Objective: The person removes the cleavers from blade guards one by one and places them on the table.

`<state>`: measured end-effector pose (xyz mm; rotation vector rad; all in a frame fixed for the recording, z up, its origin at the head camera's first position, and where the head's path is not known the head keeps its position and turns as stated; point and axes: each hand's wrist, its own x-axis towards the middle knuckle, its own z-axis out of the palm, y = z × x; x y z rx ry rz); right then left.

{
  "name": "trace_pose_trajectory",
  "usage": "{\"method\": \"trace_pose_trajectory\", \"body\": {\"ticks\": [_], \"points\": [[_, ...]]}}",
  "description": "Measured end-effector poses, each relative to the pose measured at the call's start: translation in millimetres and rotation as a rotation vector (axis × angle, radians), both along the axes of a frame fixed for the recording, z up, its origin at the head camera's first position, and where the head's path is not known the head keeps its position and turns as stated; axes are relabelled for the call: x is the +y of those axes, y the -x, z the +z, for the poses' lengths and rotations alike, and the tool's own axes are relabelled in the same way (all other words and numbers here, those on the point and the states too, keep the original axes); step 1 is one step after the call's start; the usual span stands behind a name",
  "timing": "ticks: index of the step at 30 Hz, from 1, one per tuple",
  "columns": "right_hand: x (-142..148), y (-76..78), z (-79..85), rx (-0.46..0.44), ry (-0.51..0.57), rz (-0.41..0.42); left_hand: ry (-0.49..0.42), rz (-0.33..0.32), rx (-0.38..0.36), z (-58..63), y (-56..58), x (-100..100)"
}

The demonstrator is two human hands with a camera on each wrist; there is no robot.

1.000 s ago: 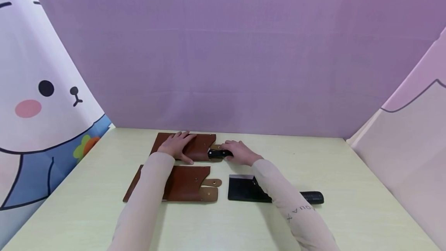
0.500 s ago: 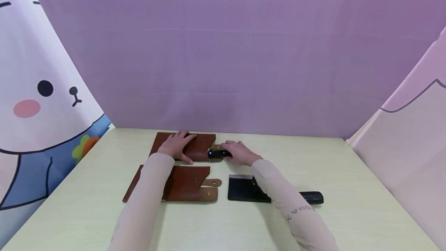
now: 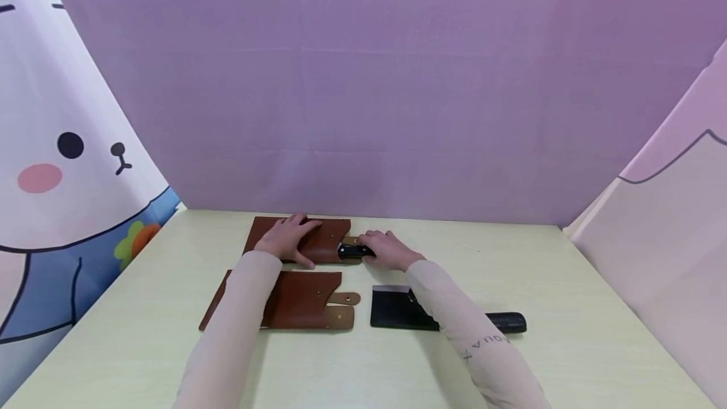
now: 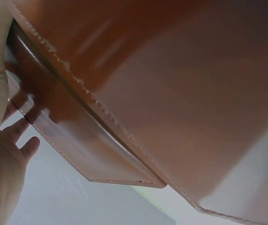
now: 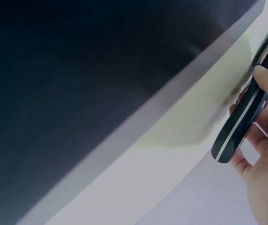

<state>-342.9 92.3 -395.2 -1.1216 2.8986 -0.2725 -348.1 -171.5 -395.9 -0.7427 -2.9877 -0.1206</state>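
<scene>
My left hand [image 3: 288, 237] lies with fingers spread on the far brown leather sheath [image 3: 326, 238], its thumb at the near edge. The same sheath [image 4: 78, 140] shows beyond my fingers in the left wrist view. My right hand [image 3: 389, 251] grips a knife by its black riveted handle [image 3: 352, 251], at the sheath's strapped right end. In the right wrist view the thumb presses the top of that handle [image 5: 241, 117], with fingers curled underneath. The blade is hidden inside the sheath.
A second brown sheath [image 3: 307, 298] with two snap tabs lies nearer me, under my left forearm. Below my right forearm lies a black cleaver [image 3: 397, 311], its handle [image 3: 508, 322] pointing right. A purple cloth [image 3: 363, 112] rises behind the pale table [image 3: 568, 295].
</scene>
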Motion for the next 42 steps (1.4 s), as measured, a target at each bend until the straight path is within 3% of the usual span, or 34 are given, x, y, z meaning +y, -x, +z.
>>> {"method": "trace_pose_trajectory", "body": {"ticks": [13,27,42], "points": [[0.9,0.9,-2.4,0.042,-0.005,-0.001,-0.002,-0.005,0.023,0.0,0.5,-0.7],[2.8,0.8,-0.5,0.057,0.037,0.027,0.05,-0.047,0.1,10.6,-6.2,-0.6],[5.5,-5.2,6.4,0.033,0.094,0.037,0.023,-0.037,0.08,17.7,-10.2,0.1]]}}
